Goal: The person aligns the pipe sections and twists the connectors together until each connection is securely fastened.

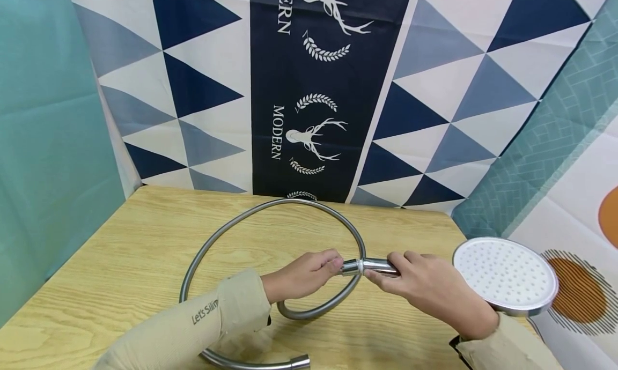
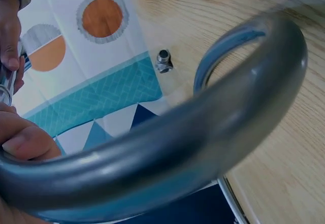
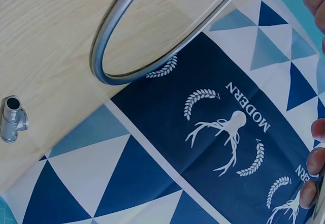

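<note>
My right hand (image 1: 427,287) grips the chrome handle (image 1: 379,265) of a shower head, whose round white nozzle face (image 1: 504,273) points up past the wrist at the right. At the handle's lower end, my left hand (image 1: 306,276) pinches the metal end nut (image 1: 351,267) of a grey shower hose. Nut and handle are in line, meeting end to end with a pale ring at the joint. From the left hand the hose (image 2: 203,127) curves close across the left wrist view. Part of the nut is hidden by the left fingers.
The hose loops widely over the wooden table (image 1: 145,236), its other end fitting (image 1: 300,362) lying near the front edge. A small chrome threaded valve (image 3: 13,120) stands on the table, seen in both wrist views. Patterned cloth (image 1: 207,91) hangs behind the table.
</note>
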`<state>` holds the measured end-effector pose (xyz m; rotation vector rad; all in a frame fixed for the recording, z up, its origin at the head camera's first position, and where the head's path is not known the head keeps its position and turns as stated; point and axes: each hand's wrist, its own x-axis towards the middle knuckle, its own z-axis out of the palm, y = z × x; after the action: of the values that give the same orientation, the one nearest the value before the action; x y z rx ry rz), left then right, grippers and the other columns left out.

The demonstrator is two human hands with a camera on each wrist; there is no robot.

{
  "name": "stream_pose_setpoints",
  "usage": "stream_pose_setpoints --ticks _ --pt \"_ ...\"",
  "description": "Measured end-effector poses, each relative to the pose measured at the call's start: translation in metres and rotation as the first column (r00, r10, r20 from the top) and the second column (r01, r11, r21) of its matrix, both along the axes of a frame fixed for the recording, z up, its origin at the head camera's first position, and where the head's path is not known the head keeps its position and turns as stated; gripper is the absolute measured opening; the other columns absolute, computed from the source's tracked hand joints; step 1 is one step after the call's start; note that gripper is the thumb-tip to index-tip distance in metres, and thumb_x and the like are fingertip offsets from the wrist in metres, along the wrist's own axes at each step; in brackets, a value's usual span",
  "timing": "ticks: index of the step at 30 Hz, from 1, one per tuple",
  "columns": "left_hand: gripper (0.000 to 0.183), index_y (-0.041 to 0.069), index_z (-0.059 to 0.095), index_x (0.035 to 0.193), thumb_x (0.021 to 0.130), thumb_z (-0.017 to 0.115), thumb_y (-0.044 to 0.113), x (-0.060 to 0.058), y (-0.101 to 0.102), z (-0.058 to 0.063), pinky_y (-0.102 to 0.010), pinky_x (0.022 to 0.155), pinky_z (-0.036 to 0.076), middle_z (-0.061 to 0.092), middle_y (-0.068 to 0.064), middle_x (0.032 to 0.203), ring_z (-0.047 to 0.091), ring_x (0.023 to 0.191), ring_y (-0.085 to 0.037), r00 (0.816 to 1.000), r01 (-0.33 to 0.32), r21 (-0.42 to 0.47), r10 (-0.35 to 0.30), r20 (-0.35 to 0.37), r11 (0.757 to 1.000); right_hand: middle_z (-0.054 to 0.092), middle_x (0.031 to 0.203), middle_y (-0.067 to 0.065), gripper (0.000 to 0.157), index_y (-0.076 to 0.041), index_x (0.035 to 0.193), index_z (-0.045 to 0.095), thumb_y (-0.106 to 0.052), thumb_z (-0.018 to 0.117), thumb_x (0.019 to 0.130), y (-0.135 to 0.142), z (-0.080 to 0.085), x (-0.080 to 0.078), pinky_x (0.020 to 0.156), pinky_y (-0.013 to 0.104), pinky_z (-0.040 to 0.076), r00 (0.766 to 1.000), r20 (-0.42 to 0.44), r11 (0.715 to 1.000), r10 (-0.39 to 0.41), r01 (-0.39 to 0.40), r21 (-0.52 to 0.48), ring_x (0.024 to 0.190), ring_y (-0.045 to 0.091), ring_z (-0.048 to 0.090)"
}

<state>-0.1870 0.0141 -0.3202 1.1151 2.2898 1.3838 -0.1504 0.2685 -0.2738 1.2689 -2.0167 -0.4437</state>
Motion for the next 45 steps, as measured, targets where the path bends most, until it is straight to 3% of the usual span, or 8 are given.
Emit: stream_pose_setpoints --ticks 3,10,17,28,33,37,41,45 --pt "0.035 0.001 0.064 0.101 0.106 0.037 0.023 0.000 0.001 0.000 -0.023 0.061 0.033 0.036 0.004 0.067 0.034 0.062 -0.007 1.000 0.001 0.010 -0.001 0.000 1.000 0.048 0.073 0.003 0.041 -0.029 0.126 0.046 -0.019 0.010 0.108 0.000 0.002 0.001 0.040 0.018 0.024 1.000 0.005 1.000 0.005 -0.005 -0.001 0.048 0.012 0.028" --pt "0.030 0.001 0.068 0.096 0.102 0.049 0.023 0.001 0.004 0.001 -0.022 0.052 0.028 0.036 0.005 0.062 0.032 0.056 -0.007 0.999 -0.037 -0.002 0.037 0.005 0.999 0.044 0.073 0.002 0.051 -0.027 0.123 0.055 -0.016 0.009 0.108 0.001 0.002 0.003 0.040 0.018 0.019 0.999 0.044 1.000 0.009 -0.009 0.011 0.048 0.011 0.028" --pt "0.026 0.002 0.070 0.094 0.100 0.052 0.021 0.000 0.006 0.000 -0.022 0.053 0.028 0.038 0.006 0.061 0.032 0.055 -0.006 0.998 -0.055 0.002 0.055 -0.006 0.998 0.042 0.070 0.002 0.048 -0.024 0.141 0.035 -0.011 0.005 0.106 0.001 0.002 0.005 0.040 0.018 0.020 0.998 0.057 1.000 -0.014 0.013 0.021 0.048 0.010 0.027" --pt "0.028 -0.002 0.070 0.106 0.101 0.051 0.019 -0.001 0.003 0.004 -0.022 0.058 0.032 0.039 0.005 0.062 0.034 0.056 -0.006 0.999 -0.034 0.032 0.034 0.004 0.999 0.033 0.058 0.003 0.042 -0.023 0.147 0.031 -0.017 0.017 0.108 0.001 0.002 0.001 0.040 0.018 0.017 0.999 -0.022 0.997 0.042 -0.043 -0.058 0.045 0.010 0.019" --pt "0.023 -0.003 0.066 0.100 0.101 0.050 0.014 0.002 0.004 0.012 -0.021 0.050 0.031 0.046 0.004 0.060 0.034 0.049 -0.007 0.994 0.004 0.042 -0.008 0.109 0.999 0.032 0.057 0.002 0.037 -0.016 0.135 0.047 -0.025 0.023 0.108 0.000 0.004 0.001 0.039 0.018 0.015 0.996 -0.051 0.994 0.074 -0.078 -0.081 0.044 0.009 0.018" --pt "0.019 -0.002 0.059 0.095 0.102 0.048 0.011 0.002 0.008 0.021 -0.020 0.046 0.027 0.051 0.001 0.063 0.031 0.046 -0.008 0.961 0.023 0.032 -0.031 0.275 0.999 0.036 0.057 0.001 0.042 -0.009 0.126 0.055 -0.035 0.028 0.107 0.000 0.005 0.000 0.037 0.017 0.019 0.993 -0.079 0.991 0.090 -0.098 -0.094 0.041 0.009 0.023" --pt "0.023 -0.003 0.061 0.093 0.102 0.048 0.013 0.001 0.009 0.025 -0.020 0.046 0.026 0.044 0.001 0.061 0.028 0.046 -0.007 0.921 0.009 0.013 -0.013 0.389 1.000 0.038 0.060 0.001 0.047 -0.011 0.146 0.038 -0.034 0.029 0.107 0.002 0.005 0.000 0.038 0.017 0.021 0.992 -0.087 0.993 0.088 -0.094 -0.070 0.044 0.009 0.024" --pt "0.028 -0.003 0.066 0.096 0.102 0.049 0.018 0.000 0.010 0.023 -0.020 0.044 0.022 0.035 0.002 0.055 0.024 0.045 -0.008 0.917 -0.001 -0.023 0.010 0.398 1.000 0.037 0.062 0.002 0.048 -0.014 0.152 0.024 -0.030 0.030 0.107 0.004 0.004 0.001 0.040 0.018 0.019 0.991 -0.099 0.995 0.089 -0.093 -0.043 0.048 0.010 0.023"
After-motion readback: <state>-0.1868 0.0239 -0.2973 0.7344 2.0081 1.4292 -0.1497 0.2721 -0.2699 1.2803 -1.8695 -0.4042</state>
